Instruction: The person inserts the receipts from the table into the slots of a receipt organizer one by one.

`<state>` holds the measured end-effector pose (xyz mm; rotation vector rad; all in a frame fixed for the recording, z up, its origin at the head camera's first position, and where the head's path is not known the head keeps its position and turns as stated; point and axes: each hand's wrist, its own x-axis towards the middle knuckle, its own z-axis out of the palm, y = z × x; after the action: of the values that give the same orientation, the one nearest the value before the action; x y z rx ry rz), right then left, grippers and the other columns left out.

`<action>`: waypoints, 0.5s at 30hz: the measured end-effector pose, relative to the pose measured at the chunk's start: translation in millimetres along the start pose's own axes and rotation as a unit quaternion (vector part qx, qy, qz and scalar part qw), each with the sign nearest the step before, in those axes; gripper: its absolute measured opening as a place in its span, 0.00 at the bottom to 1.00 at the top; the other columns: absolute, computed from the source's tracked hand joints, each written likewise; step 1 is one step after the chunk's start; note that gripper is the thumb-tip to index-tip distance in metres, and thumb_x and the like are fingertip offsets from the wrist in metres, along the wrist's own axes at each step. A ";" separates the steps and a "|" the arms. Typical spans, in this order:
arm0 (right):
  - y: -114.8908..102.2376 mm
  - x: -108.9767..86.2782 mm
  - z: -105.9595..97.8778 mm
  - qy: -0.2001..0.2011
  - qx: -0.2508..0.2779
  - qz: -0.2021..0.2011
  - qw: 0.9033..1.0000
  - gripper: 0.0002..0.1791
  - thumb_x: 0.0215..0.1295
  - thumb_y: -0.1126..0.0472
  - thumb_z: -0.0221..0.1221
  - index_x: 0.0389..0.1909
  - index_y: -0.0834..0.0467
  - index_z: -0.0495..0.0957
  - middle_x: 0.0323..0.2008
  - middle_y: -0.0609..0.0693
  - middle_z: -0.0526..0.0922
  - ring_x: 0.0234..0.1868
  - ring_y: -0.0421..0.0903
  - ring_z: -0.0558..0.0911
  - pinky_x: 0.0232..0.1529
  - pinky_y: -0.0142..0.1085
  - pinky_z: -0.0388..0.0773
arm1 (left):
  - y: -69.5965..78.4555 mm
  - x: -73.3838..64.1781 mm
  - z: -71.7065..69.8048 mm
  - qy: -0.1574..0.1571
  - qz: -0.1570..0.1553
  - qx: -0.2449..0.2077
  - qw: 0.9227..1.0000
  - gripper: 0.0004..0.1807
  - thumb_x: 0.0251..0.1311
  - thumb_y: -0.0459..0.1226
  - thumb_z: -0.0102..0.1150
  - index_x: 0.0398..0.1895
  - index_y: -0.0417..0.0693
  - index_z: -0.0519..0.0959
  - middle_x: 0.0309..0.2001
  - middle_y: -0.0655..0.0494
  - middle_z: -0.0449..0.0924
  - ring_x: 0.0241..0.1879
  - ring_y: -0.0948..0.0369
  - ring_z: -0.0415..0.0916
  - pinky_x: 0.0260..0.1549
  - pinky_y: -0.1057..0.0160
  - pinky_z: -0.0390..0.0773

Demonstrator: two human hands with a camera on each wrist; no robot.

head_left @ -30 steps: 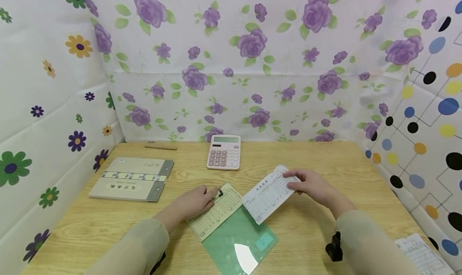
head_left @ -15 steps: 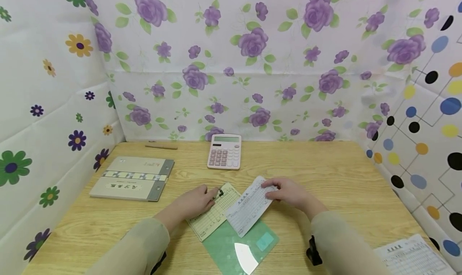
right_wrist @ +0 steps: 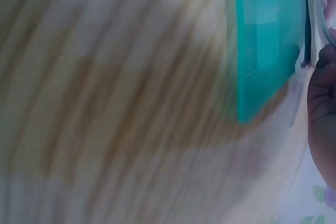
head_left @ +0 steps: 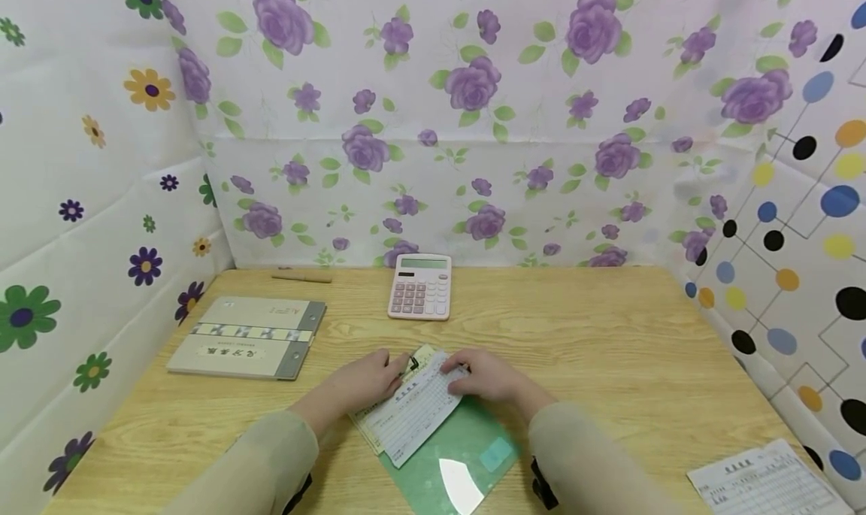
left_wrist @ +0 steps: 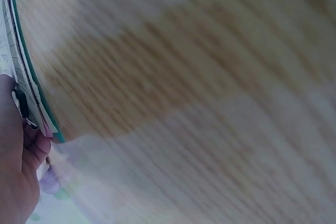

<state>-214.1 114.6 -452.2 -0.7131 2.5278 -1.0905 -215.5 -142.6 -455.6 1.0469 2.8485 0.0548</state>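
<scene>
My left hand [head_left: 365, 381] grips the upper left edge of a green translucent plastic clip folder [head_left: 476, 432], thumb near its small black clip [head_left: 414, 363]. In the left wrist view, fingers of the left hand [left_wrist: 23, 166] curl under the folder's edge. A pale yellow form slip [head_left: 370, 434] lies on the folder, mostly covered. Over it slants a white printed form slip [head_left: 414, 413], whose upper right edge my right hand [head_left: 490, 380] pinches. The right wrist view has the right hand [right_wrist: 323, 108] at its right border beside the folder [right_wrist: 268, 40].
A pink-and-white calculator [head_left: 419, 288] stands at the table's back. To its left are a thin brown stick-like item [head_left: 301, 276] and a beige ledger book [head_left: 237, 342] with a grey spine. More white form slips [head_left: 758, 481] lie at the front right. Patterned cloth surrounds the table.
The right hand has moved left and down with the white form slip, bringing it over the yellow slip. The left hand stays at the folder's clip.
</scene>
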 end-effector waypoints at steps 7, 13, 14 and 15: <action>-3.6 6.3 14.8 0.004 0.003 0.003 1.000 0.16 0.56 0.59 0.65 0.46 0.57 0.80 0.46 0.49 0.79 0.48 0.45 0.75 0.52 0.43 0.70 | -0.2 -0.5 4.1 -0.003 -0.016 -0.004 1.000 0.28 0.69 0.45 0.46 0.69 0.47 0.61 0.34 0.54 0.66 0.26 0.63 0.64 0.27 0.63 0.70; -4.2 10.5 26.0 0.033 -0.080 0.007 0.996 0.19 0.53 0.52 0.67 0.44 0.55 0.81 0.43 0.49 0.79 0.44 0.44 0.76 0.48 0.42 0.72 | -2.2 0.3 8.5 -0.003 -0.020 0.003 1.000 0.28 0.69 0.45 0.44 0.70 0.46 0.60 0.35 0.53 0.67 0.27 0.63 0.65 0.27 0.63 0.70; -4.3 10.7 27.2 0.036 -0.094 0.009 0.995 0.19 0.52 0.51 0.67 0.44 0.55 0.81 0.43 0.49 0.79 0.43 0.44 0.75 0.47 0.42 0.72 | -2.7 0.7 8.9 -0.005 -0.021 0.003 1.000 0.28 0.69 0.45 0.44 0.70 0.46 0.60 0.36 0.53 0.67 0.28 0.63 0.65 0.28 0.62 0.71; -4.3 11.0 28.3 0.038 -0.106 0.011 0.994 0.19 0.52 0.50 0.67 0.44 0.54 0.81 0.44 0.49 0.78 0.43 0.44 0.75 0.47 0.42 0.72 | -3.1 1.0 9.2 -0.007 -0.023 0.002 1.000 0.28 0.69 0.45 0.44 0.70 0.46 0.60 0.36 0.52 0.68 0.28 0.62 0.66 0.28 0.62 0.72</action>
<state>-209.2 89.2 -468.8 -0.7057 2.7383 -0.8658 -217.2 -144.3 -465.0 0.9796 2.8595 0.0373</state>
